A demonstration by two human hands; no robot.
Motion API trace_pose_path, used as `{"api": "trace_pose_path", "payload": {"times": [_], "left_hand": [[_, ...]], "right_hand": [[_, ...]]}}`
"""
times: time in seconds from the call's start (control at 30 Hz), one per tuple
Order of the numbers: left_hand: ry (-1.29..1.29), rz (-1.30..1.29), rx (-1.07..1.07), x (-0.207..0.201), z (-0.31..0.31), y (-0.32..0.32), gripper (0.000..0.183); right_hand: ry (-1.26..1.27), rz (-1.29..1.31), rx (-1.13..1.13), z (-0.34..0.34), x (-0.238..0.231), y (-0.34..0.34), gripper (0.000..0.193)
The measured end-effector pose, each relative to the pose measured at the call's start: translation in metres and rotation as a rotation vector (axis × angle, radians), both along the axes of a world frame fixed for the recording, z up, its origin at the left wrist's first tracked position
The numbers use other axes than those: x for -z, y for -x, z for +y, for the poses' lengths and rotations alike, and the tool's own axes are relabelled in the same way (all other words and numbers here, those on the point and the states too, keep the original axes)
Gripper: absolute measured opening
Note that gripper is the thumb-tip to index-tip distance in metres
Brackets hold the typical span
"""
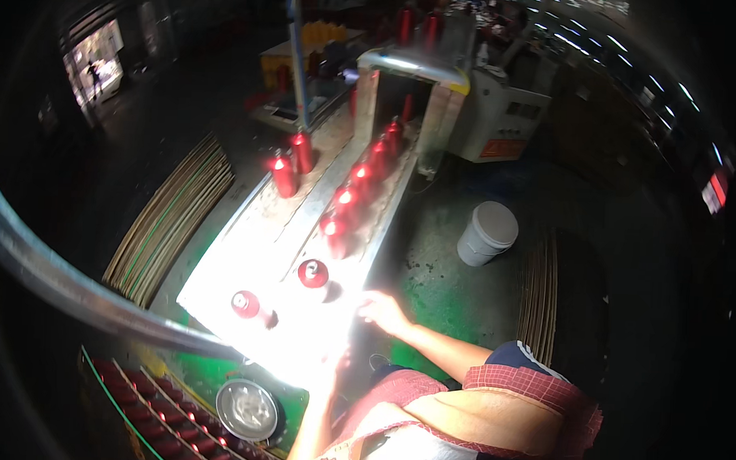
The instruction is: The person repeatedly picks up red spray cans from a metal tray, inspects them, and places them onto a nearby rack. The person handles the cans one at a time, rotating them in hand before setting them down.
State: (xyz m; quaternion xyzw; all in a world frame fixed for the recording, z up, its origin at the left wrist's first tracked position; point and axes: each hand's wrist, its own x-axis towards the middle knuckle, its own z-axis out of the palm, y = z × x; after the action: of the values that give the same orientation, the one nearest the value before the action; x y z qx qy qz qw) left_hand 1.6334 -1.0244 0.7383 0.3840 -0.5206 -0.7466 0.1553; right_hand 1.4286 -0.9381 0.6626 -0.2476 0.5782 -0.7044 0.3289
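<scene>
Strong glare washes out the near end of a long metal-topped work table [208, 285]. My right hand [384, 312] is at the table's right edge, its fingers stretched out with nothing visible in them. Nearer my body, my left hand [331, 365] is by the table's front edge; its fingers are lost in the glare. A red metal cylinder with a narrow neck [312, 273] stands upright beyond my hands. Another red cylinder [245, 304] is to its left, its body bleached by light. Neither hand touches them.
Several red cylinders [335, 233] stand in a line toward a tunnel-like machine opening [414, 69]. Two more [285, 177] are at the table's left. A white bucket [489, 232], stacked flat sheets [174, 219], a metal basin [247, 410] and a rack of red cylinders [159, 417] surround the table.
</scene>
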Motion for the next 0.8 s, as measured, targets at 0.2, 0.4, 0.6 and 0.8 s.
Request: {"api": "trace_pose_path", "payload": {"times": [0.2,0.4,0.6,0.8], "left_hand": [[0.119,0.055,-0.327,-0.005,0.060,-0.080,0.020],[-0.004,0.146,-0.698,-0.013,0.154,-0.145,0.022],[-0.015,0.167,-0.921,0.024,0.220,-0.239,0.026],[0.056,0.002,-1.528,0.063,0.293,-0.471,0.024]], "right_hand": [[-0.116,0.032,-0.354,0.016,-0.008,-0.066,0.030],[-0.251,0.161,-0.677,0.025,-0.011,-0.115,0.021],[-0.211,0.149,-0.977,0.037,-0.015,-0.215,0.012],[-0.205,0.251,-1.162,0.028,0.003,-0.340,0.013]]}}
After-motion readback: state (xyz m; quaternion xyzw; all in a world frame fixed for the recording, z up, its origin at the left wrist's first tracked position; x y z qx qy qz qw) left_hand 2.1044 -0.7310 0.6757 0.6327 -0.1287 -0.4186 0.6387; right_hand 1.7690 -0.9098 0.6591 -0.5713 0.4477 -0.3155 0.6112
